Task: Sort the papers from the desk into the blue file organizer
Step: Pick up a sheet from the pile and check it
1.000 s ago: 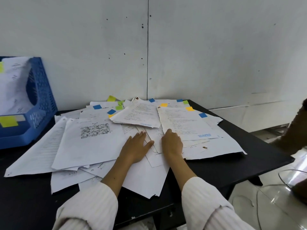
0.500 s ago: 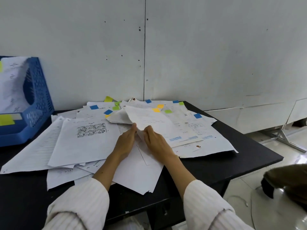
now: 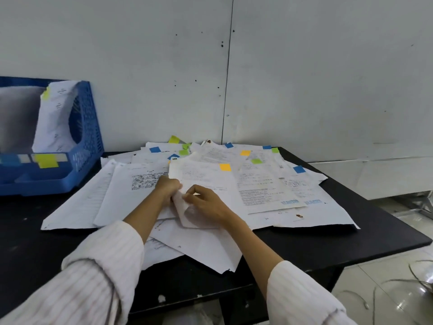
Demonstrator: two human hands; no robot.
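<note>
While the black desk (image 3: 351, 235) carries a loose sprawl of white printed papers (image 3: 269, 184) with coloured sticky tabs, the blue perforated plastic file organizer (image 3: 89, 127) stands at 10 o'clock, well apart from the hands, one tabbed sheet already upright inside. Topmost sheet with the orange tab (image 3: 203, 177) lies at centre. Left hand (image 3: 167, 187) and right hand (image 3: 206, 202), fingers curled, pinch its near-left corner, which curls up; judged: peeling it off the pile for filing.
</note>
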